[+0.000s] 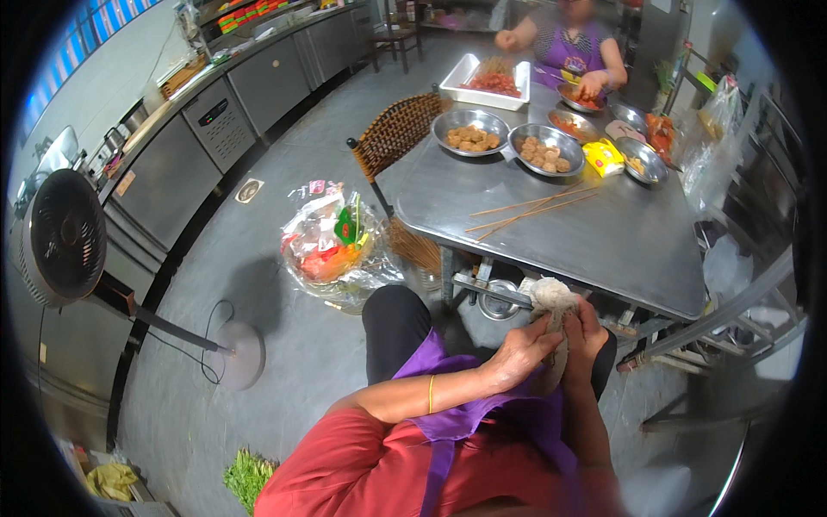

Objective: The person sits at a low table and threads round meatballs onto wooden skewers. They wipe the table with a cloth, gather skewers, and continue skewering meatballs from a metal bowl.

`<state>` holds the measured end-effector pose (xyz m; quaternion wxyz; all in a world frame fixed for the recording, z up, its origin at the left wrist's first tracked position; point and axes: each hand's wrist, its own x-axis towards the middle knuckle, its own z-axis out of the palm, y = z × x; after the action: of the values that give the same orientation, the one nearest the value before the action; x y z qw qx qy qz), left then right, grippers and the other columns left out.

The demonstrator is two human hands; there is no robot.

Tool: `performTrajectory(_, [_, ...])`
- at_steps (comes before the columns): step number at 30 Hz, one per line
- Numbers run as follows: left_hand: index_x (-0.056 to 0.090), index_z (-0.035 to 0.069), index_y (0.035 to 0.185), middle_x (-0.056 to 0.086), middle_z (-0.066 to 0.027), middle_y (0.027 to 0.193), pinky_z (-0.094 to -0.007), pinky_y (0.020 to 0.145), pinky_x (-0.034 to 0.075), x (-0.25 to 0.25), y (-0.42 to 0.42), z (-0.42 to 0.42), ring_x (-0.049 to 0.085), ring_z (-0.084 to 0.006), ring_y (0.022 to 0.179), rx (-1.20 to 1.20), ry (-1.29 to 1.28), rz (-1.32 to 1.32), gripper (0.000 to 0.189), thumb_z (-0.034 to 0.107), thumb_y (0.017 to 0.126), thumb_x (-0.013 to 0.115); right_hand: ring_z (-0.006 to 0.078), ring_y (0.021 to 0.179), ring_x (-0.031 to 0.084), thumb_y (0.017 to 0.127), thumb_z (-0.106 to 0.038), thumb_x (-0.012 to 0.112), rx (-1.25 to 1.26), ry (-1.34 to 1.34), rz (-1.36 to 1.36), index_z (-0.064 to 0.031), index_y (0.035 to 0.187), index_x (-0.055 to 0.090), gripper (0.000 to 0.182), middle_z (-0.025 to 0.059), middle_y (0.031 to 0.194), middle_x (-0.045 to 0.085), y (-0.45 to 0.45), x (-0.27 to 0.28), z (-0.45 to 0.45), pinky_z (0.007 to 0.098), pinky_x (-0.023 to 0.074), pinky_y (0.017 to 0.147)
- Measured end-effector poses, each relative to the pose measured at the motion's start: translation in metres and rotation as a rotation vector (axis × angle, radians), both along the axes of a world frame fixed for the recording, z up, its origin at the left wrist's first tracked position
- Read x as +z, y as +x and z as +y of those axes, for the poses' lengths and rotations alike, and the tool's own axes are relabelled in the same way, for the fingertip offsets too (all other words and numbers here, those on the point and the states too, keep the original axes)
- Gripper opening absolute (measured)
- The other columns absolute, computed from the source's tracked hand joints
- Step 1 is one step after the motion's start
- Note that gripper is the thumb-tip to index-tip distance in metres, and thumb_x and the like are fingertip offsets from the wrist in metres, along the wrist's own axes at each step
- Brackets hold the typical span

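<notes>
A crumpled greyish cloth (pixel 554 298) is bunched between my two hands, just off the near edge of the steel table (pixel 633 252). My left hand (pixel 522 354) pinches it from the left, and my right hand (pixel 585 333) grips it from the right. Beyond the cloth, several thin wooden skewers (pixel 526 211) lie crossed on the tabletop. Two steel bowls stand farther back: one bowl (pixel 446 132) holds round brown pieces of food, the other bowl (pixel 520 161) holds similar pieces. Beside them rests a yellow packet (pixel 604 158).
Across the table a person in a purple apron (pixel 572 48) reaches into a bowl of red food (pixel 581 100), near a white tray (pixel 452 90) of skewered food. A woven chair (pixel 400 129), a plastic bag of scraps (pixel 329 252) and a standing fan (pixel 68 236) are to the left.
</notes>
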<state>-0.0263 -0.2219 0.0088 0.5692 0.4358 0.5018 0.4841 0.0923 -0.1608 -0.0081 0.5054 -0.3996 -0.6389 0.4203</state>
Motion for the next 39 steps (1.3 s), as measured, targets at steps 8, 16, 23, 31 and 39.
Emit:
performTrajectory(8, [0.049, 0.002, 0.119, 0.057, -0.0079, 0.097, -0.0233, 0.075, 0.045, -0.032, 0.005, 0.016, 0.052, -0.0102, 0.087, -0.126, 0.252, 0.111, 0.042, 0.000, 0.078, 0.059, 0.0107, 0.062, 0.054, 0.081, -0.011, 0.057, -0.310, 0.231, -0.332, 0.0004, 0.099, 0.059, 0.021, 0.0086, 0.070, 0.061, 0.032, -0.011, 0.034, 0.0270, 0.0456, 0.057])
performTrajectory(16, [0.058, -0.001, 0.099, 0.058, -0.0168, 0.084, -0.0332, 0.065, 0.049, -0.013, -0.094, 0.055, 0.061, -0.0269, 0.073, 0.355, 0.501, 0.889, 0.030, 0.007, 0.070, 0.061, 0.0155, 0.077, 0.057, 0.082, -0.016, 0.057, -0.515, 0.167, -0.277, 0.0014, 0.103, 0.059, 0.027, 0.0152, 0.083, 0.063, 0.118, 0.003, 0.160, 0.0276, 0.0442, 0.073])
performTrajectory(23, [0.059, 0.005, 0.096, 0.056, -0.0180, 0.092, -0.0442, 0.070, 0.045, 0.000, -0.126, 0.138, 0.055, -0.0351, 0.084, 0.273, 0.375, 1.460, 0.029, 0.021, 0.072, 0.060, 0.0330, 0.085, 0.059, 0.076, -0.024, 0.062, -0.661, 0.443, -0.789, -0.0029, 0.106, 0.059, 0.037, 0.0232, 0.098, 0.059, 0.141, 0.027, 0.240, 0.0370, 0.0445, 0.078])
performTrajectory(31, [0.060, 0.007, 0.081, 0.058, -0.0178, 0.081, -0.0432, 0.064, 0.047, -0.034, -0.124, 0.156, 0.058, -0.0352, 0.074, -0.051, 0.402, 1.540, 0.015, 0.018, 0.075, 0.051, 0.0104, 0.062, 0.058, 0.082, -0.011, 0.055, 0.021, 0.273, -0.384, 0.0000, 0.097, 0.057, 0.019, 0.0043, 0.074, 0.061, 0.037, -0.032, 0.077, 0.0242, 0.0471, 0.057])
performTrajectory(39, [0.053, 0.002, 0.082, 0.057, -0.0211, 0.074, -0.0444, 0.057, 0.047, -0.031, -0.073, 0.106, 0.058, -0.0373, 0.064, 0.024, 0.443, 1.416, 0.013, 0.005, 0.070, 0.050, 0.0247, 0.069, 0.061, 0.083, -0.021, 0.057, 0.193, -0.894, 0.411, 0.0035, 0.111, 0.049, 0.037, 0.0182, 0.090, 0.058, -0.005, -0.074, 0.054, 0.0332, 0.0516, 0.061])
